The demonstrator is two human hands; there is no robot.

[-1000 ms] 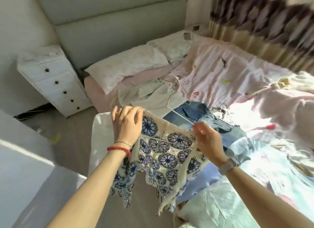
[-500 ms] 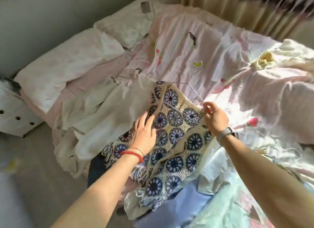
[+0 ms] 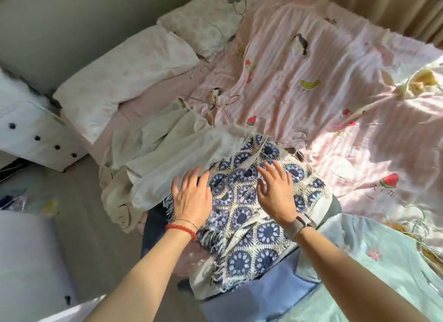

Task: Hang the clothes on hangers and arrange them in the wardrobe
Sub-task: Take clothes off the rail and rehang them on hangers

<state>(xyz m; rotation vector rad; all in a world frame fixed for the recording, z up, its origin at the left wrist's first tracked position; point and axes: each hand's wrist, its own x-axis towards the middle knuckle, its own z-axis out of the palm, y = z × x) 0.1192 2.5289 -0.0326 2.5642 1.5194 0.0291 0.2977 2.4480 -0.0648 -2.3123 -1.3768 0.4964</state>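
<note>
A: Why is the top (image 3: 254, 216) lying flat on the bed (image 3: 323, 110) instead of held up?

B: My guess is it's laid out so it can be smoothed or squared on its hanger (image 3: 299, 153). Only thin wire shows at the top's far edge, past the fingertips.

A: And the hands?

B: Both lie palm down with the fingers spread apart and straight, gripping nothing. The left hand (image 3: 191, 197) sits on the top's left edge, its fingers reaching onto the cream garment (image 3: 167, 153) beside it. The right hand (image 3: 275, 192) rests mid-panel.

A: So where's the top relative to the fingers?

B: Directly under them, running on beyond the tips toward the hanger and back beneath the wrists, where its fringe hangs over the bed's edge onto blue cloth (image 3: 259, 295).
</note>
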